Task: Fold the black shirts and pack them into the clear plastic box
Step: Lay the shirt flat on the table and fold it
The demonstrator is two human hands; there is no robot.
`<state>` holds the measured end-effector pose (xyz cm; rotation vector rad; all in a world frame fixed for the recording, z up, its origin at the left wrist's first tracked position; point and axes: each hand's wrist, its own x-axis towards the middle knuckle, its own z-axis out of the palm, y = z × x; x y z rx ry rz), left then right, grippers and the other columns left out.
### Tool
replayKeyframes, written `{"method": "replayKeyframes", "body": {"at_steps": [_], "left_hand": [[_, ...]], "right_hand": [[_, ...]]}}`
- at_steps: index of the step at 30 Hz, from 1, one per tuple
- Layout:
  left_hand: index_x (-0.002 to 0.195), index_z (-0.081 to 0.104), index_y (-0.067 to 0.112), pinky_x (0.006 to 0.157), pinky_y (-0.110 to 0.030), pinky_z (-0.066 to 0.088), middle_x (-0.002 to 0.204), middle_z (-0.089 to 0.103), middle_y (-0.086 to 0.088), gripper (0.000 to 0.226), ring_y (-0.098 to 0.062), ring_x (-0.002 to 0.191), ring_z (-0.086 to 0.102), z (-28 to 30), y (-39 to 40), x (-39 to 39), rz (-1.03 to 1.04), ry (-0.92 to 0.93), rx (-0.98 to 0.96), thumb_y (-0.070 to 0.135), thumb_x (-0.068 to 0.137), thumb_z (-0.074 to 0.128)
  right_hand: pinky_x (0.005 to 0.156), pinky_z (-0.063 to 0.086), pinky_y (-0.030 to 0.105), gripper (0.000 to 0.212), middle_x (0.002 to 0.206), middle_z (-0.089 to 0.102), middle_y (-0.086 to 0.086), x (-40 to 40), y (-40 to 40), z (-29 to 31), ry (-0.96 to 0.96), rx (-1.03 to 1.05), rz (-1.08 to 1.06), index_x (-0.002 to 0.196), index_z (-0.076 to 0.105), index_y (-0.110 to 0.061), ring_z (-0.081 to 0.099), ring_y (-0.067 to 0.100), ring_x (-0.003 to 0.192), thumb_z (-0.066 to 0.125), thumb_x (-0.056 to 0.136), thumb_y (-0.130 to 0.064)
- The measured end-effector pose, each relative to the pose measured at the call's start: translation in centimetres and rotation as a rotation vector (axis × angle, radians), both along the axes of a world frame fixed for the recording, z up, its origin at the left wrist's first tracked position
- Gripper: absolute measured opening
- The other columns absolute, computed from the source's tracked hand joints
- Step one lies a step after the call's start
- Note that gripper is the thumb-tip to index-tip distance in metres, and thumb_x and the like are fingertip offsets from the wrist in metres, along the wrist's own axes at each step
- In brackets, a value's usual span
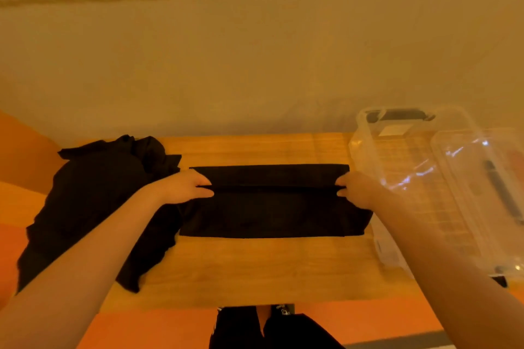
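A black shirt (272,212) lies flat on the wooden table (255,269), folded into a wide band with a fold edge across its middle. My left hand (184,187) pinches the left end of that fold edge between thumb and fingers. My right hand (355,188) pinches the right end of the same edge. A loose pile of black shirts (93,207) sits crumpled at the table's left end, partly under my left forearm. The clear plastic box (397,178) stands open at the right, with nothing visible inside it.
The box's clear lid (482,195) leans over the box's right side. A plain wall rises just behind the table. An orange floor shows left of and below the table. My legs in dark trousers (255,329) stand at the near edge.
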<state>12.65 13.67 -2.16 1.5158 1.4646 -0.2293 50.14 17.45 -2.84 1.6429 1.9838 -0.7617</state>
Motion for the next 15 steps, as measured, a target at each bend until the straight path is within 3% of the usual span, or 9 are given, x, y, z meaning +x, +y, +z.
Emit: {"method": "replayKeyframes", "body": {"at_steps": [2, 4, 5, 7, 9, 10, 13, 15], "left_hand": [[0.102, 0.066, 0.011, 0.067, -0.022, 0.037, 0.084, 0.058, -0.001, 0.025, -0.011, 0.074, 0.052, -0.6, 2.6, -0.1, 0.028, 0.012, -0.017, 0.032, 0.093, 0.054], [0.118, 0.061, 0.012, 0.081, -0.023, 0.040, 0.110, 0.061, -0.001, 0.031, -0.013, 0.097, 0.055, -2.3, 4.5, -0.2, 0.085, 0.091, 0.028, 0.028, 0.092, 0.057], [0.119, 0.061, 0.011, 0.083, -0.025, 0.041, 0.115, 0.061, -0.003, 0.030, -0.018, 0.102, 0.056, -3.2, 4.8, -0.3, 0.123, 0.168, 0.111, 0.024, 0.092, 0.057], [0.110, 0.064, 0.009, 0.081, -0.035, 0.045, 0.109, 0.066, -0.010, 0.022, -0.027, 0.099, 0.060, -4.4, 4.1, 0.3, 0.212, 0.344, 0.464, 0.015, 0.091, 0.056], [0.106, 0.064, 0.005, 0.081, -0.043, 0.047, 0.104, 0.066, -0.016, 0.021, -0.034, 0.096, 0.062, -5.5, 2.1, 1.5, 0.226, 0.417, 0.807, 0.009, 0.085, 0.061], [0.108, 0.063, 0.005, 0.085, -0.045, 0.047, 0.107, 0.065, -0.016, 0.026, -0.034, 0.100, 0.061, -6.1, 0.7, 2.6, 0.187, 0.409, 0.889, 0.012, 0.083, 0.063], [0.126, 0.055, 0.010, 0.102, -0.047, 0.037, 0.131, 0.055, -0.011, 0.042, -0.028, 0.122, 0.051, -8.2, -3.1, 5.7, -0.023, 0.340, 0.890, 0.028, 0.088, 0.050], [0.134, 0.047, 0.012, 0.105, -0.046, 0.031, 0.141, 0.046, -0.009, 0.053, -0.027, 0.132, 0.041, -9.9, -4.0, 5.9, -0.092, 0.376, 0.782, 0.039, 0.089, 0.034]], "right_hand": [[0.103, 0.036, 0.033, 0.044, 0.138, 0.045, 0.013, -0.4, 2.8, -0.7, -0.009, -0.034, -0.093, 0.139, 0.040, -0.012, 0.044, 0.028, 0.124, 0.047, 0.097, -0.022], [0.100, 0.041, 0.037, 0.043, 0.130, 0.052, 0.013, -1.2, 4.7, -1.2, 0.020, -0.003, -0.247, 0.137, 0.042, -0.012, 0.050, 0.029, 0.117, 0.049, 0.096, -0.019], [0.093, 0.046, 0.039, 0.042, 0.122, 0.056, 0.012, -1.5, 5.1, -1.8, 0.052, 0.080, -0.306, 0.136, 0.042, -0.012, 0.055, 0.029, 0.109, 0.049, 0.094, -0.017], [0.083, 0.049, 0.039, 0.049, 0.113, 0.058, 0.009, -2.3, 4.7, -2.3, 0.114, 0.318, -0.441, 0.136, 0.036, -0.016, 0.057, 0.026, 0.098, 0.049, 0.090, -0.012], [0.095, 0.042, 0.039, 0.051, 0.128, 0.049, 0.013, -3.5, 3.1, -3.3, -0.035, 0.487, -0.290, 0.137, 0.035, -0.009, 0.050, 0.029, 0.114, 0.048, 0.088, -0.005], [0.101, 0.037, 0.041, 0.052, 0.135, 0.045, 0.016, -3.9, 1.8, -4.3, -0.049, 0.538, -0.194, 0.138, 0.036, -0.005, 0.046, 0.032, 0.121, 0.049, 0.087, -0.004], [0.104, 0.035, 0.046, 0.053, 0.140, 0.045, 0.017, -5.5, -2.2, -7.3, 0.115, 0.540, -0.090, 0.135, 0.045, -0.004, 0.045, 0.033, 0.128, 0.060, 0.085, -0.013], [0.109, 0.027, 0.044, 0.057, 0.149, 0.033, 0.010, -5.6, -3.6, -8.6, 0.089, 0.488, -0.050, 0.141, 0.035, -0.009, 0.031, 0.026, 0.138, 0.049, 0.090, -0.031]]}}
